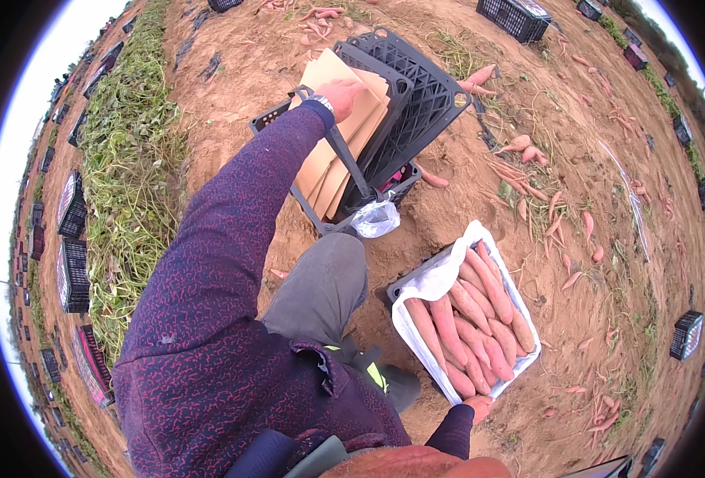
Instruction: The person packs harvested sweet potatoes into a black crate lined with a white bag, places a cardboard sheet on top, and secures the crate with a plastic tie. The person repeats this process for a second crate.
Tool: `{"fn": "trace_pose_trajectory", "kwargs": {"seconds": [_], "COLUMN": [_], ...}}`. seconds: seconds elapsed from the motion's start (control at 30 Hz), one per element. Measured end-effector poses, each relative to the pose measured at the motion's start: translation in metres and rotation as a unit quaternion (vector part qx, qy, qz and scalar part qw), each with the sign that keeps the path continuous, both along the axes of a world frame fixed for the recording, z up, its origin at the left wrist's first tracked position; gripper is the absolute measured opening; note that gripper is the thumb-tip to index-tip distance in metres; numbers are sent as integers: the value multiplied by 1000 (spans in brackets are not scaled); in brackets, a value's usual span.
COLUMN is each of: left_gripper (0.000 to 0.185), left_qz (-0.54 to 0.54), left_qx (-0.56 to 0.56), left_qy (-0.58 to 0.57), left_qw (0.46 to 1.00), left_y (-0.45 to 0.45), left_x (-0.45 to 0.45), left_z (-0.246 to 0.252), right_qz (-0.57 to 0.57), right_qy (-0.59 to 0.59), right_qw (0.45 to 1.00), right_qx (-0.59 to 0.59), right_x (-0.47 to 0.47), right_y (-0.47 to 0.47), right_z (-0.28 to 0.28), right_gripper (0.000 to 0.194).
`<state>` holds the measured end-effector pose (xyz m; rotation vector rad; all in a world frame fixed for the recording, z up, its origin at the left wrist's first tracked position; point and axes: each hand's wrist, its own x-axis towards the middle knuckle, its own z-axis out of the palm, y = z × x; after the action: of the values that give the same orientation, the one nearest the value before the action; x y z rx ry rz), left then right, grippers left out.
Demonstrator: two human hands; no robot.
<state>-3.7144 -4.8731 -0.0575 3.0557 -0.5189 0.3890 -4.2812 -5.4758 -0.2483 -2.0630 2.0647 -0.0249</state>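
Observation:
My left hand (340,98), with a wristwatch above it, lies on brown paper or cardboard sheets (343,137) that stand in a handled black plastic basket (310,209); its finger grip is unclear. Black lattice plastic crates (418,89) lean against the sheets. A clear plastic bag (377,219) hangs at the basket's near end. To the right, a crate with a white liner (415,352) is full of long pinkish sweet potatoes (477,322). At that crate's near corner, my right hand (479,407) holds the rim, its fingers partly hidden.
Sweet potatoes (531,152) lie loose on the sandy soil (448,203) at the right. A band of cut vines (131,179) runs along the left. Black crates (73,275) stand beyond it, and another black crate (513,21) is at the top.

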Motion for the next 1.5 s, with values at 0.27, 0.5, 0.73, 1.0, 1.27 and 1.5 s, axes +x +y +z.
{"fn": "trace_pose_trajectory", "kwargs": {"seconds": [0.27,0.5,0.73,1.0,1.27,1.5], "left_gripper": [37,15,26,33,25,16], "left_qz": [17,-47,-129,140,211,118], "left_qx": [165,208,92,-81,231,276], "left_qy": [-22,-15,-29,68,125,285], "left_qw": [986,977,987,985,942,910], "left_y": [-5,6,40,84,98,117], "left_x": [3,4,-13,-2,-6,6], "left_z": [27,55,60,64,79,84], "right_qz": [-2,12,25,-3,11,6], "right_qy": [-35,-30,-41,-27,-35,-20], "right_qw": [999,999,999,999,999,999], "right_qx": [10,-24,-7,21,26,31], "right_x": [-9,-14,-13,-12,-10,-6], "right_y": [-8,-14,-12,-15,-13,-5], "right_z": [-12,-27,-22,-20,-15,-3], "right_gripper": [72,76,74,66,69,68]}}
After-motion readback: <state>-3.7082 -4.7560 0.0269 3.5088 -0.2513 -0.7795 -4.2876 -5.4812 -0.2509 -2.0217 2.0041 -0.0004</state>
